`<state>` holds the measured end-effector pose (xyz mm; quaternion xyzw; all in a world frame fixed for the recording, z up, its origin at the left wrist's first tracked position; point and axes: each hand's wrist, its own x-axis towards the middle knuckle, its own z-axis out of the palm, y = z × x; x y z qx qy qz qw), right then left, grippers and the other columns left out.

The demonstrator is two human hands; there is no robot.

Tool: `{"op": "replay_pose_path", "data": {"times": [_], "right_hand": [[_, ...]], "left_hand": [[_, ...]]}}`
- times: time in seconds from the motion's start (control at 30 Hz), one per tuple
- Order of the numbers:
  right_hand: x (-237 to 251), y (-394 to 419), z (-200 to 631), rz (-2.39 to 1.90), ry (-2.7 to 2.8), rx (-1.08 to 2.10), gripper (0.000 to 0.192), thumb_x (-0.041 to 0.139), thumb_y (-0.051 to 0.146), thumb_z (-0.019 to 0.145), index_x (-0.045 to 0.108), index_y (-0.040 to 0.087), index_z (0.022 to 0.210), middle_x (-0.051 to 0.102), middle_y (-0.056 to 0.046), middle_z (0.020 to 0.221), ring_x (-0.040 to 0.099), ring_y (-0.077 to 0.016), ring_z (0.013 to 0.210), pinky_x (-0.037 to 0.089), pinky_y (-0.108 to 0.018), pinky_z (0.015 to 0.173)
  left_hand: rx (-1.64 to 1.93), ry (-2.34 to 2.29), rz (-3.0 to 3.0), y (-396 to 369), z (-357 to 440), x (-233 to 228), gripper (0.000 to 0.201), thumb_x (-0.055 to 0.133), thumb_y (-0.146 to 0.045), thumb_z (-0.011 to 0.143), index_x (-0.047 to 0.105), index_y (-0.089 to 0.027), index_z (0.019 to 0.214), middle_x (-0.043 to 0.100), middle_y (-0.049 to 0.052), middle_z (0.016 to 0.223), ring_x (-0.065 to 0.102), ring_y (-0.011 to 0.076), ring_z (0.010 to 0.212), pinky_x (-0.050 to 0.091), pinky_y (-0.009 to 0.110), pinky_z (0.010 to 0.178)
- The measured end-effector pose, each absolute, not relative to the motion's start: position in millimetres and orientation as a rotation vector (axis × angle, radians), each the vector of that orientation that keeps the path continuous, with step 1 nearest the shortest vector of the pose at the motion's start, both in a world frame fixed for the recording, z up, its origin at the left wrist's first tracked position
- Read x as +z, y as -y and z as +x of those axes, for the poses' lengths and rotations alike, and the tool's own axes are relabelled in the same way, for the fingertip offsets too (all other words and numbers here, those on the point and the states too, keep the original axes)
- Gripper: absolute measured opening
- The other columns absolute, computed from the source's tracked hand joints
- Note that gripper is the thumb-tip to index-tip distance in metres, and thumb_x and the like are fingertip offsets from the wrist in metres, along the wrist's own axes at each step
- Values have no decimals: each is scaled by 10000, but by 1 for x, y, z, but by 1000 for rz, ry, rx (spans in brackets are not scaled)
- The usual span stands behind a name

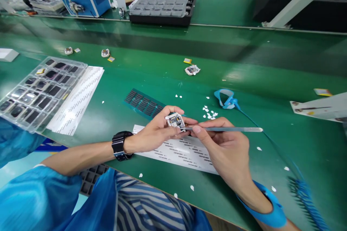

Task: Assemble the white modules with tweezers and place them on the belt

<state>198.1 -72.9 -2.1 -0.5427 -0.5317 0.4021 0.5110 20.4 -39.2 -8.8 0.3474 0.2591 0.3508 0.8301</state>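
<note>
In my left hand (159, 128) is a small white watch-like housing (175, 121) with a bare circuit board facing up, gripped between thumb and fingers. My right hand (225, 144) pinches a pair of metal tweezers (230, 129), their tips touching the lower right edge of the housing. Below both hands lies a white sheet printed with rows of dark text (179, 153). Partly behind my left hand is a green sheet of black strips (145, 103). Small white paper bits (209, 112) are scattered just beyond my right hand.
Another open housing (192, 70) with a yellow battery lies farther back, and two more sit at left. A clear tray of dark screens (40, 94) is on the left. A blue wrist strap (227, 99) with a coiled cord lies right. A blue machine (85, 0) stands behind.
</note>
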Motion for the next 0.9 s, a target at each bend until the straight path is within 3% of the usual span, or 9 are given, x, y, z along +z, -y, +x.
{"op": "replay_pose_path", "data": {"times": [0.23, 0.3, 0.37, 0.47, 0.53, 0.77, 0.9], "right_hand": [[1, 68, 216, -1270, 1093, 936, 133, 716, 390, 892, 633, 286, 891, 705, -6, 808, 749, -228, 767, 626, -397, 720], [5, 67, 219, -1215, 1157, 875, 66, 643, 323, 931, 656, 291, 875, 678, -12, 806, 732, -237, 829, 598, -410, 771], [9, 68, 220, -1203, 1309, 769, 152, 586, 232, 939, 690, 283, 840, 665, -20, 802, 704, -226, 831, 569, -380, 738], [14, 71, 218, -1247, 1629, 615, 216, 583, 129, 917, 737, 277, 887, 692, -26, 867, 666, -184, 781, 519, -307, 621], [15, 71, 216, -1191, 1804, 602, 244, 594, 100, 907, 754, 277, 960, 709, -36, 943, 673, -174, 805, 530, -289, 625], [11, 68, 221, -1044, 2087, 515, 368, 494, 34, 921, 762, 266, 1019, 745, -49, 978, 714, -164, 815, 591, -276, 664], [12, 68, 228, -1057, 2183, 450, 324, 496, 61, 934, 745, 250, 1019, 749, -53, 969, 717, -172, 803, 595, -280, 675]], "left_hand": [[708, -593, 737, 37, 16, -6, 365, 646, -102, 874, 431, -217, 1147, 694, 116, 1254, 727, 178, 1053, 478, 421, 1055], [616, -569, 810, 36, 16, -2, 359, 626, -96, 880, 462, -204, 1181, 655, 131, 1311, 738, 170, 1008, 526, 388, 993], [518, -526, 879, 36, 16, 2, 391, 595, -95, 891, 453, -205, 1238, 639, 135, 1316, 742, 154, 948, 581, 338, 869], [424, -491, 948, 36, 16, 5, 358, 570, -101, 892, 408, -208, 1193, 681, 94, 1146, 735, 146, 869, 593, 261, 681], [368, -500, 986, 36, 15, 6, 288, 573, -108, 880, 419, -205, 1104, 670, 43, 1002, 730, 145, 828, 580, 232, 623], [233, -544, 1072, 35, 15, 15, 294, 579, -159, 856, 563, -177, 1149, 634, 35, 980, 720, 126, 730, 551, 214, 560], [216, -608, 1149, 34, 15, 13, 282, 536, -134, 872, 547, -149, 1154, 655, 1, 791, 678, 94, 646, 496, 192, 552]]}}
